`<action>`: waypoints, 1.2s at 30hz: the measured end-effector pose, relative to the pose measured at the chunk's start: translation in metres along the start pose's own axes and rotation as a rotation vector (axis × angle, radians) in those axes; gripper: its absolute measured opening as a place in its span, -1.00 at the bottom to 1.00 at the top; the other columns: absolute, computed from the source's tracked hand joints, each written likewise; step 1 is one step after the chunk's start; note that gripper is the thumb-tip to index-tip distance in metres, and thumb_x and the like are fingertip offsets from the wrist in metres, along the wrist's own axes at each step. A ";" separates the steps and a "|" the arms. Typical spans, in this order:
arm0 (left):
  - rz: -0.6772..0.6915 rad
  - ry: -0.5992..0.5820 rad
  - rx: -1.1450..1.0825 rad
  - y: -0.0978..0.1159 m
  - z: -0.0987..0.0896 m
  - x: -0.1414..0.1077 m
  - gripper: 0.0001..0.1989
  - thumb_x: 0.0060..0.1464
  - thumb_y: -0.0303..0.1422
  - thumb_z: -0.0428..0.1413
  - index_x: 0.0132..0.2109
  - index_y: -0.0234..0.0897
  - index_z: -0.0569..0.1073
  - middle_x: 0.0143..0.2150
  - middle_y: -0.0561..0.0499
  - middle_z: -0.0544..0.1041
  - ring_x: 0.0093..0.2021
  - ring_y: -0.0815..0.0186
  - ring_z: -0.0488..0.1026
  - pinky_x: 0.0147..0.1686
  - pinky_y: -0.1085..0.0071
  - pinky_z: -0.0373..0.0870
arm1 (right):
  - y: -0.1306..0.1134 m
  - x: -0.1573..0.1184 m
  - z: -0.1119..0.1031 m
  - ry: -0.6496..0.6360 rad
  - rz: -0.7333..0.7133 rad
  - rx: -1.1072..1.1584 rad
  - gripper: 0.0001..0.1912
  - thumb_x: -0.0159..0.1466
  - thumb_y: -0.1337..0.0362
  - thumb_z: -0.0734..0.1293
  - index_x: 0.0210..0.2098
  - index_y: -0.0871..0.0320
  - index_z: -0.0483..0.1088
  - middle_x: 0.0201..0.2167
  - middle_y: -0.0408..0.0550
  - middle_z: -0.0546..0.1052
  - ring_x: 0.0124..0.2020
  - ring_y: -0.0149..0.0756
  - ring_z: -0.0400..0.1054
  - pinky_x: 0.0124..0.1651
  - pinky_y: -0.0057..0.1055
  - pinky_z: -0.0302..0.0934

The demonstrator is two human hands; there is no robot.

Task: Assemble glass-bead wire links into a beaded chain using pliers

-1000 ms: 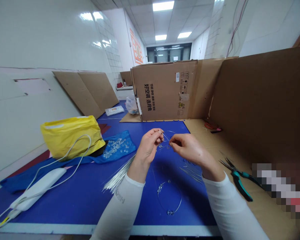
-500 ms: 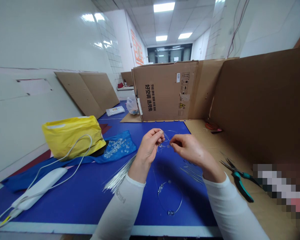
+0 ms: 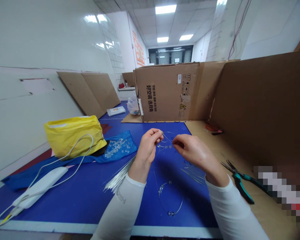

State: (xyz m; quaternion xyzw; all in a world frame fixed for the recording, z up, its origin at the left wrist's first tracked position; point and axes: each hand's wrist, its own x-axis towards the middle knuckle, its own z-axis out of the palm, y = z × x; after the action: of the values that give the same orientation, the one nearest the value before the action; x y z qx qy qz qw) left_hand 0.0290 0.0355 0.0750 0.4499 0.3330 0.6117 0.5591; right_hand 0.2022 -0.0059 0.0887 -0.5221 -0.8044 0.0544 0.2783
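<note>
My left hand [image 3: 147, 148] pinches a thin beaded wire [image 3: 164, 146] between thumb and forefinger. Clear crystal beads sit along that wire, just past my fingertips. My right hand [image 3: 191, 151] holds its fingertips together on the wire's far side, though they partly hide the exact grip. Below my hands, a wire loop with clear beads [image 3: 168, 200] lies on the blue table mat [image 3: 190, 210]. A bundle of straight silver wires [image 3: 120, 176] lies beneath my left wrist, and several loose wires [image 3: 193, 175] lie beneath my right.
Loose clear beads [image 3: 115, 148] lie on a blue cloth [image 3: 126, 144] beside a yellow bag [image 3: 73, 137]. Teal-handled pliers [image 3: 241, 183] rest on a cardboard surface at right. A white corded adapter [image 3: 40, 183] lies at left. Cardboard panels [image 3: 260, 100] and a box [image 3: 166, 93] stand beyond.
My right hand has drawn slightly rightward, away from my left, showing more of the beaded wire. The whole view has shifted a little as my head moved.
</note>
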 end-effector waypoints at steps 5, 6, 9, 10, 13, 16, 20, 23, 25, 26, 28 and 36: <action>0.024 0.025 0.010 0.000 -0.002 0.001 -0.84 -0.17 -0.38 0.28 -0.42 -0.34 0.46 -0.53 0.08 0.44 -0.51 0.49 0.25 -0.40 0.53 0.19 | 0.005 0.000 -0.002 0.061 0.012 0.056 -0.76 0.25 0.28 0.43 -0.08 0.15 0.48 -0.16 0.00 0.56 -0.26 -0.23 0.43 -0.21 -0.29 0.25; 0.022 0.028 0.009 0.001 -0.002 0.001 -0.84 -0.17 -0.38 0.28 -0.42 -0.34 0.46 -0.53 0.08 0.44 -0.51 0.49 0.25 -0.40 0.53 0.19 | 0.008 0.000 -0.003 0.081 0.015 0.081 -0.67 0.23 0.26 0.45 -0.02 0.15 0.45 -0.10 0.02 0.54 -0.25 -0.24 0.42 -0.18 -0.28 0.27; 0.005 0.033 0.008 0.001 -0.003 0.001 -0.84 -0.17 -0.38 0.27 -0.41 -0.32 0.46 -0.54 0.09 0.45 -0.52 0.49 0.24 -0.41 0.53 0.19 | 0.016 0.001 -0.001 0.063 0.009 0.185 -0.47 0.21 0.22 0.46 0.15 0.11 0.37 0.03 0.04 0.48 -0.30 -0.30 0.40 -0.18 -0.26 0.32; 0.001 0.032 0.010 0.001 -0.003 0.001 -0.84 -0.17 -0.38 0.27 -0.41 -0.32 0.45 -0.54 0.08 0.45 -0.52 0.49 0.24 -0.41 0.53 0.18 | 0.019 0.001 0.000 0.052 0.006 0.216 -0.43 0.21 0.22 0.46 0.19 0.10 0.35 0.04 0.04 0.47 -0.32 -0.32 0.39 -0.19 -0.25 0.34; -0.006 0.026 0.021 0.002 -0.002 0.000 -0.83 -0.19 -0.37 0.28 -0.42 -0.32 0.46 -0.55 0.08 0.46 -0.51 0.48 0.25 -0.42 0.53 0.17 | 0.024 0.003 0.002 0.056 -0.006 0.248 -0.37 0.21 0.21 0.46 0.24 0.08 0.31 0.03 0.05 0.45 -0.34 -0.33 0.37 -0.19 -0.24 0.34; -0.007 0.024 0.024 0.003 -0.001 0.000 -0.82 -0.20 -0.37 0.28 -0.42 -0.32 0.46 -0.55 0.08 0.45 -0.51 0.48 0.25 -0.42 0.53 0.17 | 0.023 0.004 0.002 0.025 -0.028 0.236 -0.44 0.21 0.20 0.47 0.17 0.12 0.38 -0.04 0.03 0.46 -0.34 -0.33 0.36 -0.21 -0.27 0.32; -0.018 0.014 0.033 0.002 -0.001 -0.001 -0.82 -0.21 -0.36 0.29 -0.42 -0.32 0.46 -0.55 0.08 0.45 -0.51 0.47 0.26 -0.41 0.52 0.18 | 0.016 0.006 0.001 -0.015 0.025 0.199 -0.66 0.19 0.25 0.47 -0.04 0.16 0.46 -0.21 -0.04 0.52 -0.35 -0.33 0.37 -0.25 -0.33 0.25; -0.025 0.005 0.041 0.002 0.000 -0.001 -0.81 -0.21 -0.36 0.30 -0.42 -0.32 0.46 -0.54 0.07 0.46 -0.50 0.47 0.25 -0.40 0.51 0.18 | 0.015 0.007 0.003 -0.027 0.028 0.179 -0.75 0.20 0.28 0.45 -0.13 0.15 0.47 -0.28 -0.06 0.55 -0.33 -0.31 0.37 -0.28 -0.37 0.20; -0.031 -0.002 0.047 0.002 0.000 -0.001 -0.81 -0.21 -0.35 0.30 -0.43 -0.32 0.46 -0.54 0.06 0.45 -0.51 0.46 0.25 -0.40 0.50 0.18 | 0.017 0.009 0.005 -0.026 0.006 0.174 -0.81 0.20 0.29 0.43 -0.17 0.14 0.49 -0.31 -0.07 0.56 -0.32 -0.30 0.38 -0.28 -0.38 0.18; -0.033 -0.005 0.052 0.002 0.000 -0.001 -0.80 -0.21 -0.35 0.31 -0.43 -0.32 0.46 -0.54 0.06 0.45 -0.51 0.46 0.25 -0.41 0.49 0.18 | 0.018 0.010 0.007 -0.025 -0.001 0.175 -0.84 0.21 0.30 0.41 -0.19 0.13 0.49 -0.33 -0.08 0.56 -0.33 -0.30 0.38 -0.29 -0.38 0.17; -0.036 -0.013 0.062 0.003 -0.001 -0.001 -0.80 -0.22 -0.34 0.32 -0.44 -0.32 0.47 -0.54 0.06 0.45 -0.51 0.46 0.25 -0.41 0.49 0.18 | 0.020 0.011 0.010 -0.025 -0.010 0.195 -0.88 0.22 0.32 0.37 -0.23 0.13 0.51 -0.38 -0.09 0.57 -0.37 -0.32 0.37 -0.32 -0.40 0.15; -0.036 -0.039 0.098 0.006 -0.005 0.001 -0.74 -0.22 -0.26 0.35 -0.44 -0.32 0.49 -0.54 0.06 0.44 -0.50 0.46 0.24 -0.42 0.49 0.16 | 0.016 0.011 0.015 0.002 0.025 0.329 -0.81 0.23 0.28 0.30 -0.25 0.11 0.57 -0.41 -0.13 0.59 -0.43 -0.35 0.36 -0.36 -0.42 0.14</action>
State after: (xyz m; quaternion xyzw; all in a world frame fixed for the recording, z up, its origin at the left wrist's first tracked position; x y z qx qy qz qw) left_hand 0.0223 0.0359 0.0786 0.4825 0.3597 0.5757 0.5535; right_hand 0.2046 0.0142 0.0744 -0.4794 -0.7779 0.1880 0.3602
